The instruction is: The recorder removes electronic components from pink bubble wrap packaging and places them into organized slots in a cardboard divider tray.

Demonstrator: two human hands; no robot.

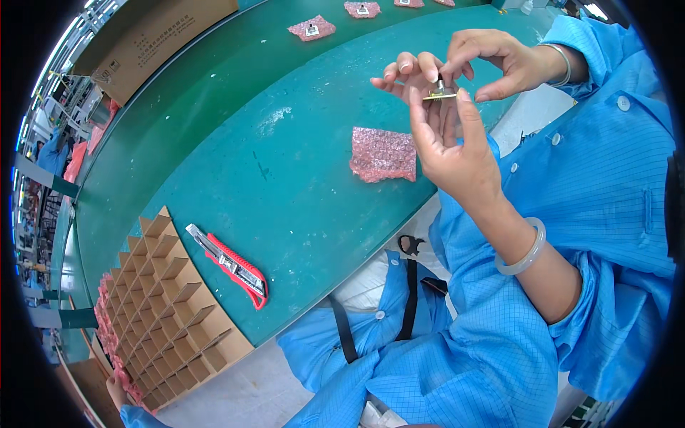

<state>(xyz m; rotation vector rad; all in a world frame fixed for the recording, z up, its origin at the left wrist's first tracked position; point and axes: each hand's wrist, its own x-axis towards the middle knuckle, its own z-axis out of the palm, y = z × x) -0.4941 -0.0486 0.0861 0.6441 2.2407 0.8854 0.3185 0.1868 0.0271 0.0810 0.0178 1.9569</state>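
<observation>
A small circuit board (439, 96), with metal pins beneath and an upright metal part tipped in black, is raised above the table. My left hand (457, 153), wearing a pale bangle, pinches the board's edges between thumb and finger. From above, my right hand (503, 64) closes its fingertips around the top of the board's black-tipped part; exactly how the fingers meet there is partly hidden. A pink bubble-wrap pouch (383, 155) lies flat on the green table (285, 178), left of my left hand and apart from it.
A red utility knife (228, 265), its blade end toward the far left, lies beside a cardboard divider grid (168, 314). Several bubble-wrapped parts (312, 28) line the far side. A large carton (160, 43) stands at far left. Another person's hand (115, 391) is at lower left.
</observation>
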